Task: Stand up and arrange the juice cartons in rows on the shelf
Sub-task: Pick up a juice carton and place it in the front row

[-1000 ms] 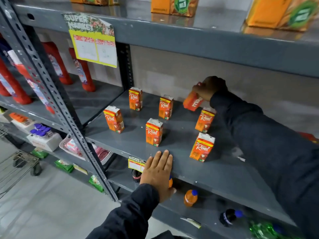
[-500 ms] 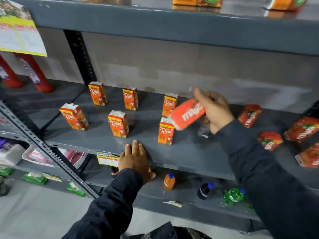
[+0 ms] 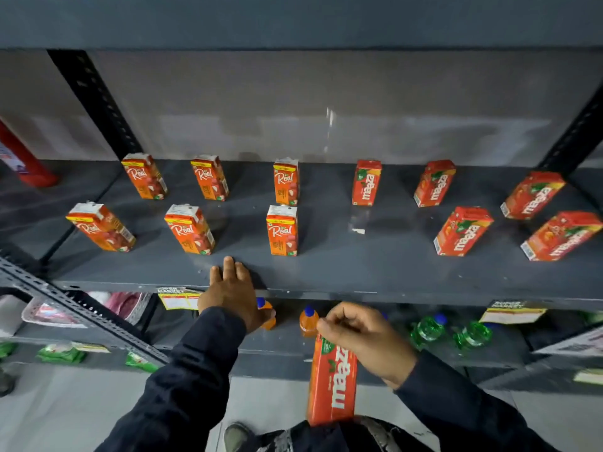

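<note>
On the grey shelf (image 3: 342,272), several orange Real cartons stand upright in two rows on the left, such as one (image 3: 282,230) in the front row. Red Maaza cartons stand or lean on the right, one (image 3: 366,182) upright in the back row. My right hand (image 3: 362,340) holds another Maaza carton (image 3: 332,383) by its top, hanging below and in front of the shelf edge. My left hand (image 3: 231,295) lies flat on the shelf's front edge, fingers spread, holding nothing.
Orange bottles (image 3: 308,321) and green bottles (image 3: 427,331) sit on the lower shelf. Perforated uprights (image 3: 94,102) frame the bay. Price labels (image 3: 177,296) hang from the shelf edge. A red bottle (image 3: 23,158) stands in the left bay. An upper shelf (image 3: 293,21) overhangs.
My right hand has pulled the Maaza carton off the shelf, down and toward me. The view has shifted right, showing more Maaza cartons. My left hand stays on the shelf edge.
</note>
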